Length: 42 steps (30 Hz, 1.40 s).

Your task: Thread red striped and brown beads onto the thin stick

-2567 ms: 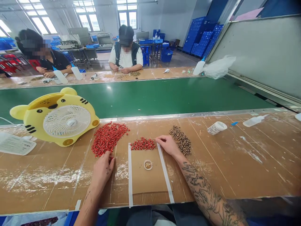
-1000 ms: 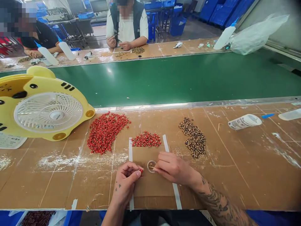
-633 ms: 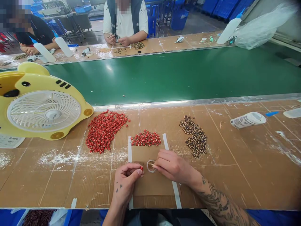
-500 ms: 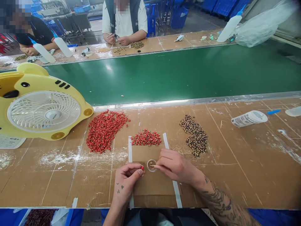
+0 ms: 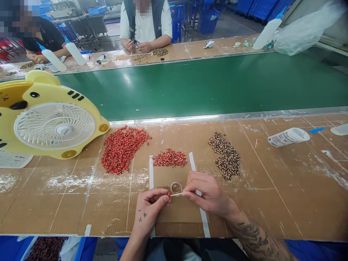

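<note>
Between the thumb and fingers of my left hand (image 5: 152,206) is a small red piece (image 5: 168,194), too small to make out in detail. My right hand (image 5: 203,191) pinches a thin pale stick (image 5: 176,195), like a toothpick, whose tip meets the red piece. Just behind the stick sits a small round clear dish (image 5: 176,188) on a cardboard sheet (image 5: 179,214) taped down at both sides. A small heap of red pieces (image 5: 170,157) lies at the sheet's far end.
A larger red heap (image 5: 121,150) lies left, beside a yellow animal-shaped fan (image 5: 56,123). To the right are a dark-and-tan heap (image 5: 225,156) and a white bottle lying down (image 5: 288,137). Beyond runs a green belt (image 5: 190,87), with two people across it.
My right hand has drawn the stick out of the dish and brought its tip to the red piece. My left hand has shifted slightly right, still pinching that piece.
</note>
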Motion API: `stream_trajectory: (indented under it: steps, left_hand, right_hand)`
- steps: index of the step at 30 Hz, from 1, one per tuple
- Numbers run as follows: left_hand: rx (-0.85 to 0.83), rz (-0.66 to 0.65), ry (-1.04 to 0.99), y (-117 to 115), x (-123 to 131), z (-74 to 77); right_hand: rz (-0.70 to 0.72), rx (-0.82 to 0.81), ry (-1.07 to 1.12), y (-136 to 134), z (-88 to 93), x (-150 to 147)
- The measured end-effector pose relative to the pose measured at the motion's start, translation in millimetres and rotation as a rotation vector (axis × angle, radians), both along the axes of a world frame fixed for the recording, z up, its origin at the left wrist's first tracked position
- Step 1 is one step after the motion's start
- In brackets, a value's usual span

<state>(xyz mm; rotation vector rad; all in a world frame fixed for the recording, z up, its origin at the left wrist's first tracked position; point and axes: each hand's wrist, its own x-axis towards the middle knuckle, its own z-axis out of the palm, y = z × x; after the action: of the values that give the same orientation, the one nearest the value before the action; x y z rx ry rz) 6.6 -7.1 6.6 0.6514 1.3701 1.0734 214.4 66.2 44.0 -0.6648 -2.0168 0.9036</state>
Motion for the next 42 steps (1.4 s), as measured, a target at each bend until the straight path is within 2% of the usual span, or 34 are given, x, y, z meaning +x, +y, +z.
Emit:
stream_trajectory:
  steps: [4,10,14,21,24,29,32,37,42]
  left_hand:
    - [0.000,-0.008,0.001,0.0,-0.1,-0.5]
    - [0.020,-0.005,0.007,0.6,0.9,0.0]
    - [0.016,0.015,0.010,0.3,0.7,-1.9]
    - [0.001,0.023,-0.034,-3.7,-4.6,-10.8]
    - [-0.025,0.041,-0.032,-3.1,-6.6,-12.1]
    - [-0.054,0.011,0.001,-0.9,-7.7,-13.7]
    - [-0.052,-0.027,0.016,0.1,-8.8,-17.3]
    - [-0.004,-0.037,0.005,-0.8,-11.1,-24.7]
    - [-0.004,-0.026,0.000,-1.6,-10.5,-21.3]
  right_hand:
    - [0.007,0.013,-0.031,0.1,-1.9,-1.5]
    - [-0.077,0.044,-0.073,-2.7,-5.2,-1.6]
    - [-0.076,0.025,-0.056,-1.3,-5.4,3.2]
    - [-0.146,0.065,-0.333,3.4,-8.5,6.5]
    - [-0.225,0.034,-0.359,1.9,-6.8,28.0]
    - [-0.474,-0.072,-0.491,-13.1,-6.0,96.8]
    - [-0.505,-0.091,-0.647,-21.4,-7.1,122.9]
    - [-0.485,-0.047,-0.759,-18.2,-3.0,119.0]
    - [-0.431,-0.070,-0.954,-2.0,1.0,105.9]
